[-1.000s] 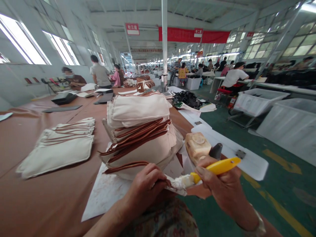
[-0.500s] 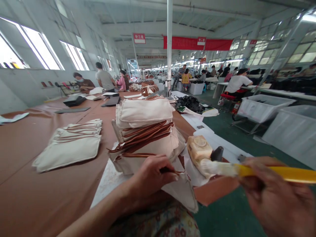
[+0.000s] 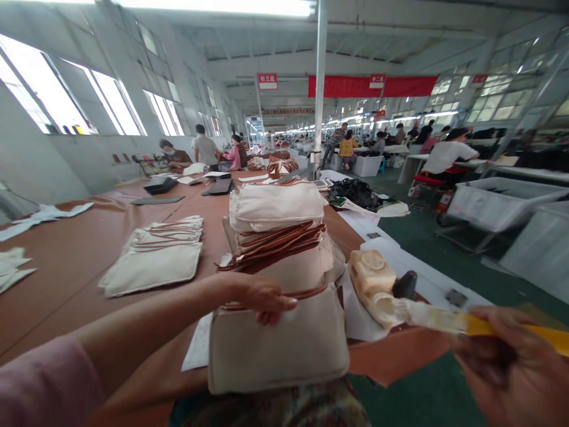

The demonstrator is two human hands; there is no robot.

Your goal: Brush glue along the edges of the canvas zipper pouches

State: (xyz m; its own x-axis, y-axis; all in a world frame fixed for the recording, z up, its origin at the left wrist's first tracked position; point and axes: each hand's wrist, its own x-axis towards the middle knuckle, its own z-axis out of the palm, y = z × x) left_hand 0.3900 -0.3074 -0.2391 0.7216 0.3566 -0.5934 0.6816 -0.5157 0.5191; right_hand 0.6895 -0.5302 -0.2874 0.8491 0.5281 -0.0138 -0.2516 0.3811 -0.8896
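Note:
My left hand (image 3: 262, 299) is closed at the top edge of a cream fabric pouch piece (image 3: 280, 344) with brown trim, which hangs flat toward me over the table edge. What its curled fingers pinch is partly hidden. In my right hand (image 3: 511, 362) is a yellow-handled brush (image 3: 480, 325), held sideways. Its whitish bristle end is at the mouth of a cut-open plastic glue bottle (image 3: 371, 273) lying on the table's right side. Behind the pouch piece rises a stack of similar cream pieces (image 3: 278, 204) with brown edges.
A fanned pile of cream pieces (image 3: 164, 261) lies left on the brown-covered table (image 3: 62, 308). White scraps (image 3: 13, 267) are farther left. A dark object (image 3: 404, 284) stands beside the bottle. Black material (image 3: 351, 193) lies beyond. White bins (image 3: 502, 201) and seated people are at right.
My left hand has moved from the pouch's folded-back corner to its top edge, and the front piece now hangs flat. The brush remains at the bottle's mouth. The view has shifted left.

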